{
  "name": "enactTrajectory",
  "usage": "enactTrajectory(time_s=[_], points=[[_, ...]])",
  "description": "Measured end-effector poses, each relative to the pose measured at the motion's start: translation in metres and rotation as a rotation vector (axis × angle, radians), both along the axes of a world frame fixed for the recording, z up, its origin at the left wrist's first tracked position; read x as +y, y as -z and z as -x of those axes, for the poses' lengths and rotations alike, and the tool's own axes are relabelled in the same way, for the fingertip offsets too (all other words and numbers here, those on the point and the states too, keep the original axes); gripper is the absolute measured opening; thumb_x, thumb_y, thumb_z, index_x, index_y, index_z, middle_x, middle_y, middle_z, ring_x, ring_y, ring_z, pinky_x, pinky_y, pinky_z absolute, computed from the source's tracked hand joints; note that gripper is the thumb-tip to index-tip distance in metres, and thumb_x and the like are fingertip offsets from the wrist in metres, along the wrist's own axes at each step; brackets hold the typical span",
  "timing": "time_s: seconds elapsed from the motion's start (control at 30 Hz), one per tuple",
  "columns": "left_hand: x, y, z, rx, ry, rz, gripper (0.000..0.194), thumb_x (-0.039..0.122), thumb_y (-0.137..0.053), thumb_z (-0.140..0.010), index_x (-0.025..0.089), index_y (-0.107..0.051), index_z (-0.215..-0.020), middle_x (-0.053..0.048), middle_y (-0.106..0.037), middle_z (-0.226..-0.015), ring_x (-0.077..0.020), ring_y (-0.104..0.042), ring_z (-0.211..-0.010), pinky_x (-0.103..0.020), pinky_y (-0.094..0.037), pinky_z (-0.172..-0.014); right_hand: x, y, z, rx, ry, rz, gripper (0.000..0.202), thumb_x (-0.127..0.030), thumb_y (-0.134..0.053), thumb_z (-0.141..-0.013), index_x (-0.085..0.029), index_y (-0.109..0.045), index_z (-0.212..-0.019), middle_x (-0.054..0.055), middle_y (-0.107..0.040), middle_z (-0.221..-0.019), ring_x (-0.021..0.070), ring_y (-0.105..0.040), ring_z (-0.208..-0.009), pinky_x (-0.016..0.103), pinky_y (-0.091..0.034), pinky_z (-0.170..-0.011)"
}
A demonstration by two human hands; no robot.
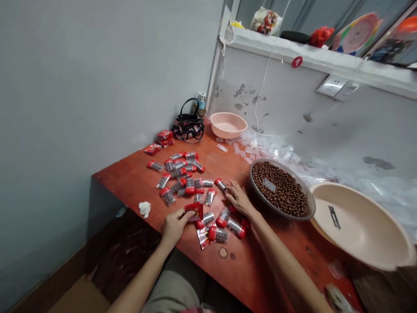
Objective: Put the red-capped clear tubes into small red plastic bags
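Observation:
My left hand [175,224] pinches a small red packet [196,210] at its edge, above the near side of the table. Fingers apart, my right hand [239,198] reaches over the tabletop with its fingertips beside a small clear container with a red cap [220,184]; whether they touch it I cannot tell. Several similar red-capped containers [190,185] filled with dark balls lie in a loose heap in front of my hands. A few more [219,235] lie between my forearms, next to a silver and red packet [203,236].
Right of my right hand stands a bowl of brown balls [276,184] with a clear empty container [269,185] on top. Beyond are a large beige basin [365,226], a pink basin [228,124], clear plastic pieces [286,154], a black handbag [188,127] and red packs [165,136].

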State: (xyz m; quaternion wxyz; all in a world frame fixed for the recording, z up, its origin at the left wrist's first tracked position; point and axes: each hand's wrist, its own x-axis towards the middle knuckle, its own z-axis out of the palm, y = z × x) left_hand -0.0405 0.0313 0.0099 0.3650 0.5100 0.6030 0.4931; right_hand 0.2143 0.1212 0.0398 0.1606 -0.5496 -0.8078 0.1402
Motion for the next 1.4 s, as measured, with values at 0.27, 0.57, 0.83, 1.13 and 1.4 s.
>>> enactTrajectory(time_s=[0.27, 0.57, 0.83, 1.13, 1.4], points=[[-0.011, -0.023, -0.027, -0.696, -0.020, 0.161, 0.023, 0.033, -0.069, -0.057, 0.012, -0.061, -0.059, 0.002, -0.056, -0.052, -0.0105, -0.051, -0.048, -0.022, -0.041, -0.049, -0.079, -0.037, 0.046, 0.625, 0.027, 0.155, 0.027, -0.036, -0.050, -0.078, -0.020, -0.056, -0.099, 0.004, -0.062, -0.089, 0.0162, -0.057, -0.076, 0.028, -0.044, -0.068], [-0.038, -0.043, -0.033, -0.880, 0.042, 0.229, 0.022, 0.031, -0.068, -0.061, 0.010, -0.066, -0.067, -0.004, -0.064, -0.063, -0.0116, -0.057, -0.057, -0.023, -0.048, -0.055, -0.074, -0.017, 0.064, 0.487, 0.238, 0.066, 0.019, -0.037, -0.053, -0.075, -0.018, -0.058, -0.074, 0.000, -0.059, -0.064, 0.0148, -0.053, -0.060, 0.026, -0.040, -0.057], [-0.052, -0.039, -0.026, -0.793, -0.064, 0.248, 0.021, 0.028, -0.071, -0.056, 0.008, -0.064, -0.058, -0.003, -0.061, -0.054, -0.0104, -0.056, -0.052, -0.020, -0.046, -0.049, -0.076, -0.016, 0.039, 0.220, 0.178, -0.152, 0.028, -0.034, -0.046, -0.081, -0.018, -0.053, -0.102, 0.007, -0.059, -0.098, 0.0178, -0.055, -0.083, 0.028, -0.041, -0.074], [-0.056, -0.036, -0.040, -1.019, -0.147, 0.311, 0.019, 0.021, -0.073, -0.053, 0.009, -0.059, -0.054, 0.000, -0.059, -0.052, -0.0077, -0.053, -0.046, -0.017, -0.046, -0.045, -0.136, -0.011, 0.028, -0.135, -0.092, -0.089, 0.034, -0.035, -0.052, -0.077, -0.020, -0.052, -0.108, 0.011, -0.056, -0.107, 0.0283, -0.046, -0.100, 0.039, -0.037, -0.082], [-0.052, -0.041, -0.055, -1.165, -0.152, 0.297, 0.013, 0.020, -0.068, -0.063, 0.011, -0.059, -0.064, -0.001, -0.062, -0.058, -0.0103, -0.058, -0.054, -0.024, -0.051, -0.056, -0.166, -0.008, 0.036, 0.551, 0.090, 0.255, 0.021, -0.034, -0.034, -0.087, -0.022, -0.051, -0.085, 0.002, -0.058, -0.066, 0.0152, -0.055, -0.054, 0.026, -0.043, -0.051]])
